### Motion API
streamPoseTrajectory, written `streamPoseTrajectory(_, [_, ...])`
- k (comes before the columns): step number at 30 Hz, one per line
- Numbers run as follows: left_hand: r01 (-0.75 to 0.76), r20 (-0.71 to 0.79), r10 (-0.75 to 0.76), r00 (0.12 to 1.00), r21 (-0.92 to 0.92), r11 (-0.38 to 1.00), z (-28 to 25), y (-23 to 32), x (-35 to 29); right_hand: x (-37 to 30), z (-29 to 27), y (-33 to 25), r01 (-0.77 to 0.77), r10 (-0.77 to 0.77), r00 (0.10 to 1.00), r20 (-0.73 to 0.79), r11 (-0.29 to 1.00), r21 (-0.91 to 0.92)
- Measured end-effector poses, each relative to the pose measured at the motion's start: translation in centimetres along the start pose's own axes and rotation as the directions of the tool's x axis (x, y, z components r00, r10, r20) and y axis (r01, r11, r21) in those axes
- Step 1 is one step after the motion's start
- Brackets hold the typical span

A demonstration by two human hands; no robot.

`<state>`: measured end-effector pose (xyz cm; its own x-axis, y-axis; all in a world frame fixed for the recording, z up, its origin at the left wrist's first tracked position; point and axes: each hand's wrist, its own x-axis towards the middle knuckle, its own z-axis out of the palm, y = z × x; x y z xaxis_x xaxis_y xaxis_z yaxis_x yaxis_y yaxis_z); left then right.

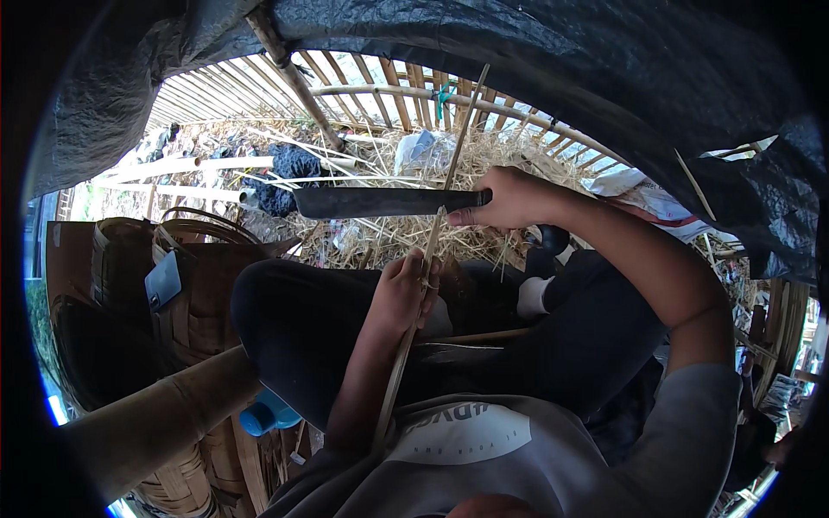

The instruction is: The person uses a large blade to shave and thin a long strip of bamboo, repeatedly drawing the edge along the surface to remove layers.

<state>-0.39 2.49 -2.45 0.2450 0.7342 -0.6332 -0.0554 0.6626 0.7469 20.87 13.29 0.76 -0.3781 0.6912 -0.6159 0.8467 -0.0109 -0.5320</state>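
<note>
My left hand [404, 289] is closed around a long, narrow bamboo strip [401, 363] over my lap. The strip slants from near my chest up and away past the knife. My right hand [511, 198] grips the handle of a machete [371, 203], its dark, broad blade pointing left. Blade and strip cross close to the handle, just beyond my left hand. I cannot tell how deep the edge sits in the wood. Most of the handle is hidden by my right fingers.
A thick bamboo pole [164, 414] lies at my left, beside a blue bottle [263, 414] and woven bamboo baskets [186, 302]. Straw and shavings [509, 155] litter the ground ahead, before a slatted bamboo fence [371, 86]. Black tarpaulin [604, 78] hangs overhead and to the right.
</note>
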Motion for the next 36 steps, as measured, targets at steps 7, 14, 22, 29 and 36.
streamPoseTrajectory(7, [-0.014,-0.005,0.014,1.0,-0.072,0.997,-0.8,0.3,0.5,1.1,-0.2,-2.0,0.019,-0.031,0.995,-0.099,0.993,-0.118])
streamPoseTrajectory(14, [-0.038,0.006,0.039,0.999,-0.102,0.994,-1.8,0.0,-0.2,3.3,2.3,-1.5,0.048,-0.036,0.989,-0.141,0.995,0.087])
streamPoseTrajectory(22, [-0.032,0.015,0.034,0.999,-0.132,0.991,-1.4,0.6,-1.4,0.0,1.1,-3.9,-0.135,0.078,0.987,0.139,0.874,0.467])
streamPoseTrajectory(29, [-0.065,0.011,0.066,0.998,-0.06,0.996,-0.9,0.1,-1.0,0.0,2.0,-2.6,0.015,0.01,0.963,-0.271,0.996,0.09])
streamPoseTrajectory(36, [-0.068,0.003,0.068,0.998,-0.013,0.998,-0.5,-0.2,-1.1,0.2,4.0,-1.1,0.207,-0.219,0.885,-0.411,0.976,-0.075])
